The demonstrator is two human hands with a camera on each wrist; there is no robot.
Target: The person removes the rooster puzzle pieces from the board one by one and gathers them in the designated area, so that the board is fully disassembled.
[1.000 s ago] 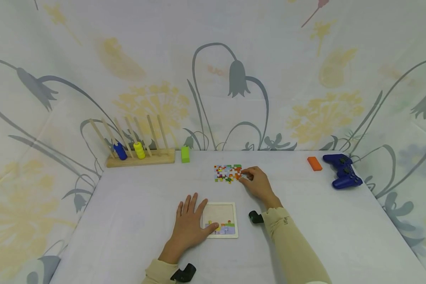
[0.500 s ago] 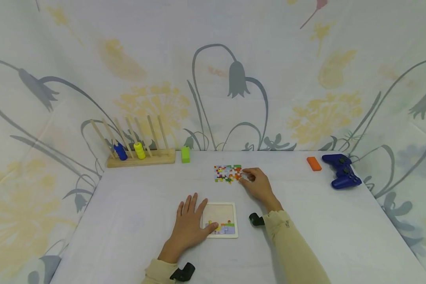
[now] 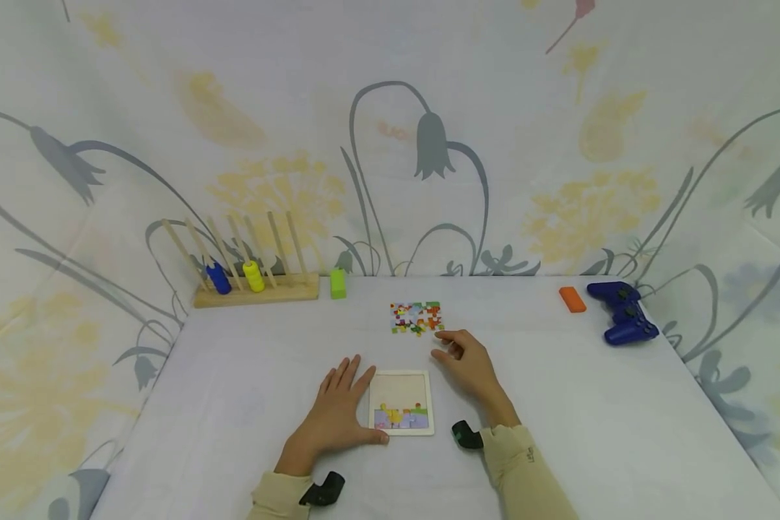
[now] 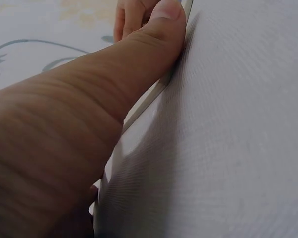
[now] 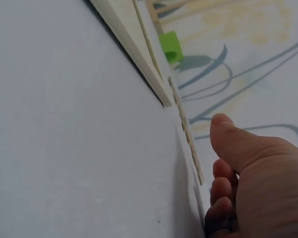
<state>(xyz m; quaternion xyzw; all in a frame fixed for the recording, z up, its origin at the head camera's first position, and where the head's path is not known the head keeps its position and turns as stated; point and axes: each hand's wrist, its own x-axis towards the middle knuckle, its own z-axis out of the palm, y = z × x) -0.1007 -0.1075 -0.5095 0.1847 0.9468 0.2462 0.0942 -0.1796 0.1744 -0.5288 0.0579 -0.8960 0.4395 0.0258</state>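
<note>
A shallow square puzzle tray [image 3: 399,375] lies on the table, its lower part filled with lilac, yellow and green jigsaw pieces [image 3: 401,417]. My left hand [image 3: 334,417] rests at the tray's left side with fingers spread; its thumb lies along the near edge. Beyond the tray is a flat patch of colourful loose jigsaw pieces [image 3: 417,318]. Just to its near right, my right hand [image 3: 469,363] hovers with loosely bent fingers. Thumb and forefinger are apart, and I see nothing between them. In the right wrist view the thumb [image 5: 226,131] points towards the tray's corner.
A wooden peg rack [image 3: 256,290] with blue and yellow rings stands at the back left, beside a green block [image 3: 338,284]. At the back right lie an orange block [image 3: 573,300] and a blue game controller [image 3: 622,313]. A patterned cloth hangs behind the table.
My right hand has drawn back from the right edge of the loose pieces towards me. The left thumb has slid off the pieces in the tray to its near edge.
</note>
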